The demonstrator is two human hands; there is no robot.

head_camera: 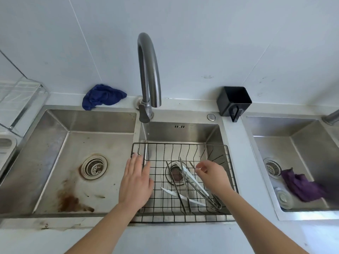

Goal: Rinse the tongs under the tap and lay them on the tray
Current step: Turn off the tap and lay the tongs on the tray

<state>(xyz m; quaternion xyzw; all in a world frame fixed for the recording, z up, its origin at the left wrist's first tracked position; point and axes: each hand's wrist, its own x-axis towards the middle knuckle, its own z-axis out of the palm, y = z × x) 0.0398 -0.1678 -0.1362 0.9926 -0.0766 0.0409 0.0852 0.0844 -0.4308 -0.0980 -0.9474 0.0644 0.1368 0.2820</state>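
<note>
The right hand [211,174] hovers over the tongs [194,184], fingers loosely curled and holding nothing. The left hand [136,182] is spread flat and empty at the left edge of the black wire tray [222,156]. Several tongs lie crossed in that tray, below the dry tap [148,70]. No legible writing shows.

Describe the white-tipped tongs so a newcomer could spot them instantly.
Start at the tall curved tap; below it a black wire rack sits over the middle sink. Among the tongs lying in it, take the pair beside the right hand. Unlike the all-metal pair next to them, these have white tips.
</note>
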